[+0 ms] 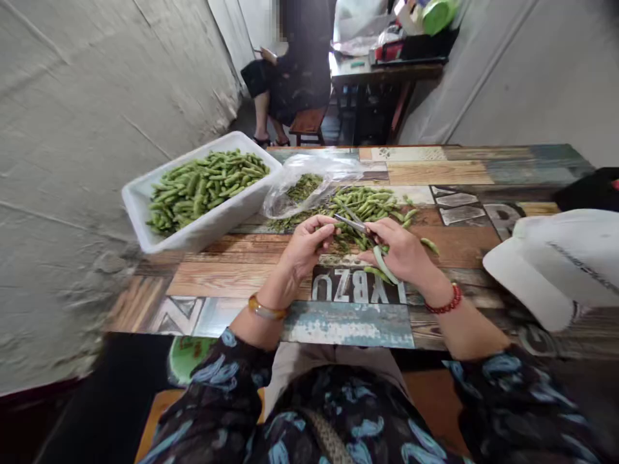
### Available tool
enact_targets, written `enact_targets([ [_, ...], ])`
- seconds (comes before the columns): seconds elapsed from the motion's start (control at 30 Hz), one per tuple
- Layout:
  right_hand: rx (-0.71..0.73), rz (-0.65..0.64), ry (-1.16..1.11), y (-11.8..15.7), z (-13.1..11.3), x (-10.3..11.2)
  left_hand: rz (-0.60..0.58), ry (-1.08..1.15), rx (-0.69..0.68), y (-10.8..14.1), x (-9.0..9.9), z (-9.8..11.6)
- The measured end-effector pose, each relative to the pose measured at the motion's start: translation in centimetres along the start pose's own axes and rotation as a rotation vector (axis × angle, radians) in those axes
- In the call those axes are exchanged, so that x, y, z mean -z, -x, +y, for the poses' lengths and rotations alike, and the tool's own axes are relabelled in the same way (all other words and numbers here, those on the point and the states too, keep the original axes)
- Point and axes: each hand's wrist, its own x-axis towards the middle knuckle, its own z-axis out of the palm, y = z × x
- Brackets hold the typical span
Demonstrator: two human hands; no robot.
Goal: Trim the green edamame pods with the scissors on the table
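Observation:
My right hand (399,248) is closed on a pair of scissors (351,223) with pale green handles, the blades pointing left toward my left hand (312,243). The left fingertips are pinched together near the blade tips, and a bit of green shows at them, probably a pod. Beneath and beyond both hands, a loose pile of green pods (365,203) lies on the patterned table (232,267). A clear plastic bag (278,196) with green trimmings in it stands open left of the pile.
A white tub (203,232) full of green pods sits at the table's left, beside the wall. At the right lies a white cap (556,258). Beyond the table a person (304,64) sits on a stool, near another table (367,74) with items on it.

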Motion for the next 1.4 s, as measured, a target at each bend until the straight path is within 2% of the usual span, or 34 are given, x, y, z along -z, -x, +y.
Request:
enact_targets([
  [0.13, 0.046, -0.024, -0.001, 0.1, -0.1, -0.1, -0.026, 0.022, -0.011, 0.1, -0.2, -0.1],
  [0.37, 0.096, 0.012, -0.007, 0.0, -0.5, -0.2, -0.122, -0.001, -0.015, 0.1, -0.4, -0.8],
  [0.57, 0.109, 0.026, 0.001, 0.0, -0.3, -0.1, -0.142, -0.043, 0.022, 0.2, -0.6, -0.8],
  [0.8, 0.081, 0.006, 0.053, 0.1, -0.1, -0.1, -0.042, 0.051, -0.011, 0.0, -0.3, -0.3],
  [0.93, 0.026, 0.083, 0.07, 0.1, 0.2, 0.1, 0.013, 0.151, -0.027, -0.4, 0.2, 0.3],
  [1.07, -0.015, 0.121, 0.085, 0.1, 0.6, 0.2, 0.0, 0.178, 0.038, -0.5, 0.6, 0.7],
  [1.17, -0.021, 0.123, 0.087, 0.1, 0.7, 0.1, -0.037, 0.048, 0.027, -0.6, 0.5, 0.4],
  [1.23, -0.023, 0.122, 0.087, 0.1, 0.7, 0.1, -0.053, -0.144, -0.044, -0.8, 0.4, -0.2],
  [1.4, -0.005, 0.118, 0.084, 0.1, 0.8, 0.1, -0.07, -0.962, -0.402, -1.3, 0.2, -1.7],
])
